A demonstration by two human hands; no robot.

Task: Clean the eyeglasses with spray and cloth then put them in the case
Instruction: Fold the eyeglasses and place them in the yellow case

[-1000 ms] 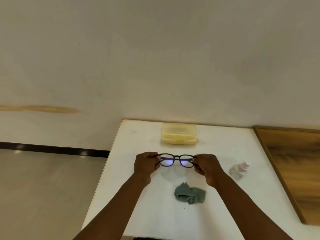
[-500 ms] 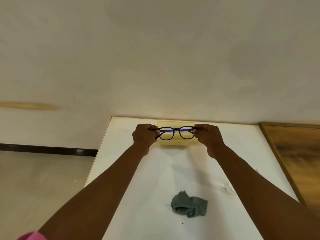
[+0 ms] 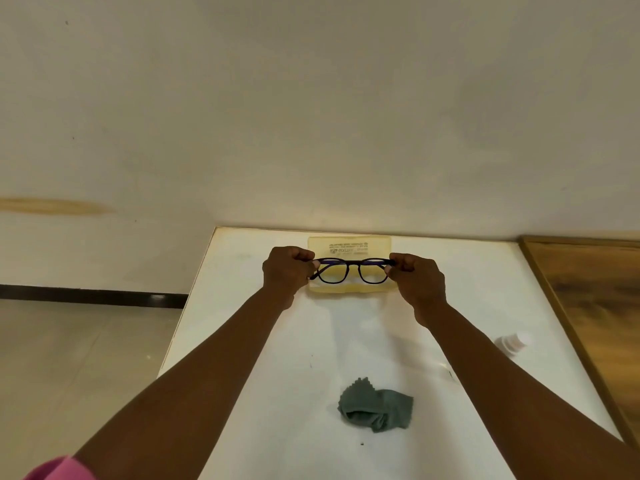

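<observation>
Both arms reach out over the white rectangular worktop [image 3: 249, 341] toward its far edge by the pale wall [image 3: 311, 116]. The left hand [image 3: 285, 271] and the right hand [image 3: 417, 278] hold a pair of dark-framed eyeglasses with rounded lenses [image 3: 351, 270] between them, one hand at each end of the frame. On each hand the fingers are curled in and clamped on the frame's outer corner, near the hinge; the left hand's fingers [image 3: 301, 254] fold over the top of the left corner, and the right hand's fingers [image 3: 403, 261] do the same on the right corner. The glasses are level, lenses facing the camera, with one temple arm visible slanting down beside the left hand.

Directly behind and below the glasses lies an open, translucent yellowish plastic glasses case [image 3: 349, 247], its lid standing up with printed lettering on it and its lower tray showing under the lenses. Whether the glasses touch the case or hang just above it cannot be told from this view.

Nearer the camera, well apart from the case, a crumpled grey-green cleaning cloth [image 3: 377, 408] lies on the worktop between the forearms. A small clear spray bottle with a pale cap [image 3: 512, 342] lies near the right forearm, partly hidden by it. A brown wooden panel [image 3: 595, 306] borders the worktop on the right. A pink sleeve [image 3: 62, 469] shows at the lower left corner
</observation>
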